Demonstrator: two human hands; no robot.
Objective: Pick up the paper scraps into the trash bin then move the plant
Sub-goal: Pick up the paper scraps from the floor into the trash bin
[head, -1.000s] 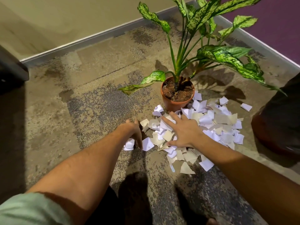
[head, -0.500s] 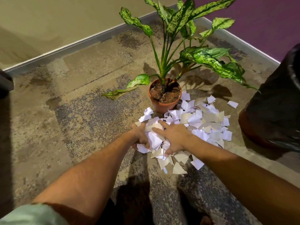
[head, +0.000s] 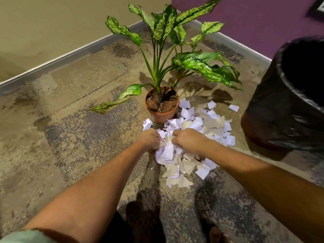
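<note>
A heap of white and beige paper scraps (head: pixel 208 123) lies on the carpet just in front of and right of a leafy plant in an orange pot (head: pixel 162 113). My left hand (head: pixel 151 140) and my right hand (head: pixel 188 140) sit close together over the near part of the heap, fingers curled round a bunch of paper scraps (head: pixel 169 149) squeezed between them. The trash bin (head: pixel 284 106), lined with a black bag, stands open at the right.
The plant stands near a room corner where a beige wall (head: pixel 52 27) meets a purple wall (head: pixel 254 20). Long leaves (head: pixel 112 105) droop left of the pot. One stray scrap (head: pixel 233 108) lies by the bin. A bare foot (head: pixel 214 235) shows at the bottom.
Both hands moved inward from flat on the heap and closed around a bunch of scraps. The view has shifted right, bringing the bin further into sight.
</note>
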